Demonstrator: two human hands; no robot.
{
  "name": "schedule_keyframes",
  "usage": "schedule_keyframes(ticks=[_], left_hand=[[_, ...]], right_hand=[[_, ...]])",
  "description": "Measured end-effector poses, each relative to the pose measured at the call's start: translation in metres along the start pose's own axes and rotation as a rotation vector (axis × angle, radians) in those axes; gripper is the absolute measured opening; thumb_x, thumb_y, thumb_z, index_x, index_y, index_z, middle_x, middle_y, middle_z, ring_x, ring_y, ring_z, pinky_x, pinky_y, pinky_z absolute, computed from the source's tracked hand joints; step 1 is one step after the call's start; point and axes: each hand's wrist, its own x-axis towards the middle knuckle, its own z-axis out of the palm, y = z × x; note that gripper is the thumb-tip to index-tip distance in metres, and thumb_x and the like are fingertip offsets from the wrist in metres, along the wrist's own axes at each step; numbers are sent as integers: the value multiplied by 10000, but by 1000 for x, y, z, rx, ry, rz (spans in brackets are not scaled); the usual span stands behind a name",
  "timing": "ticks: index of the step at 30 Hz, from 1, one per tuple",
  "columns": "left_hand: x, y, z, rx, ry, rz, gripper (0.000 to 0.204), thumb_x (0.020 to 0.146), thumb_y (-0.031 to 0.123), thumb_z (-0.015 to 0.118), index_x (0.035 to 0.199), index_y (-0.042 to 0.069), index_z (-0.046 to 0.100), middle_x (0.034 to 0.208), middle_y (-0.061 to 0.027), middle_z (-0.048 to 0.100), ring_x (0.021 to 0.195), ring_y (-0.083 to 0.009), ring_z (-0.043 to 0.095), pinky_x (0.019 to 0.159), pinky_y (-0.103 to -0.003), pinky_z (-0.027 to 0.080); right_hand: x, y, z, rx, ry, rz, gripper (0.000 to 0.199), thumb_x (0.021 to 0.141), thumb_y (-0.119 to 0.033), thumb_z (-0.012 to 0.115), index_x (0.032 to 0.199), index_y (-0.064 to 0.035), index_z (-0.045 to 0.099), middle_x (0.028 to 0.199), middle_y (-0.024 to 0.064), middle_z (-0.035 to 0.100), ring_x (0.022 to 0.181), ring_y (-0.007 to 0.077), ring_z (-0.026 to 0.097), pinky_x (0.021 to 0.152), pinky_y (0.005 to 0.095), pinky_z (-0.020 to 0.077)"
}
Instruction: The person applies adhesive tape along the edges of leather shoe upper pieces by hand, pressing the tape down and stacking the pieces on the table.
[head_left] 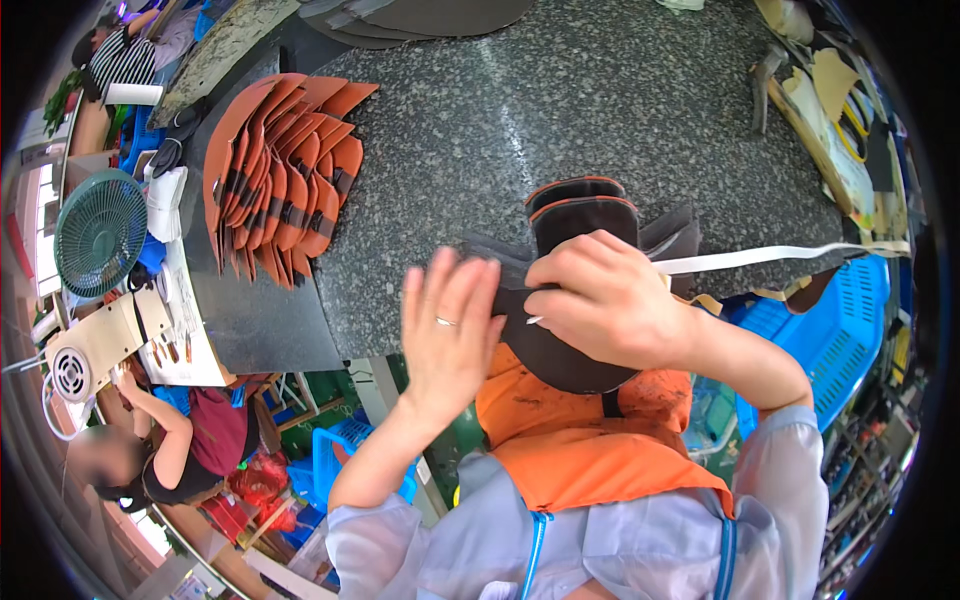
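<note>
My right hand (605,298) is closed on a dark grey shoe-upper piece with an orange-red edge (580,215), held over the near edge of the speckled grey stone table (600,100). A thin white tool tip shows under its fingers. My left hand (450,325), a ring on one finger, presses flat with fingers spread against the left side of that same dark piece. More dark pieces (675,235) fan out behind it. A white strap (770,257) runs right from under my right hand.
A fanned stack of orange pieces (285,175) lies at the table's left. A green fan (98,232) and a cream machine (95,345) stand farther left. A seated person (170,455) is below left. Blue crates (830,330) are on the right.
</note>
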Motion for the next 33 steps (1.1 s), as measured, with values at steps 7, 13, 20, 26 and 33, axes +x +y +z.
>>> schedule_keyframes(ticks=[7, 13, 20, 26, 33], left_hand=[[33, 8, -30, -173, 130, 143, 678, 778, 235, 816, 1393, 68, 584, 1526, -206, 458, 1498, -411, 295, 1185, -585, 267], [75, 30, -17, -236, -267, 224, 779, 783, 400, 801, 1460, 136, 520, 1566, -152, 423, 1461, -379, 361, 1167, -596, 284], [267, -81, -11, -157, 581, 3, 512, 862, 180, 747, 1327, 41, 584, 1450, -238, 466, 1305, -417, 483, 1083, -465, 402], [326, -149, 49, 84, 749, -244, 470, 750, 97, 807, 1157, 58, 577, 1297, -233, 455, 1182, -424, 491, 987, -496, 425], [281, -118, 17, -641, 714, -205, 321, 843, -54, 669, 1115, 35, 525, 956, -146, 626, 980, -297, 629, 948, -371, 463]], right_hand=[[-25, 11, -65, 636, 795, 492, 297, 1022, -57, 496, 1290, 60, 548, 838, 68, 629, 741, 107, 585, 623, 231, 436], [-45, 2, -75, 510, 383, 687, 510, 1042, -76, 472, 1530, 27, 367, 771, 42, 580, 639, 113, 551, 593, 263, 444], [-34, 0, -57, 105, 128, 650, 884, 901, -14, 668, 1587, 53, 115, 715, 110, 565, 586, 297, 633, 542, 384, 503], [-58, 1, -66, 232, 215, 723, 890, 884, 20, 635, 1589, 57, 94, 795, 97, 626, 697, 271, 676, 664, 352, 540], [-43, 11, -81, 416, 210, 938, 657, 904, 36, 573, 1530, -14, 381, 1017, 111, 643, 921, 204, 637, 870, 305, 502]])
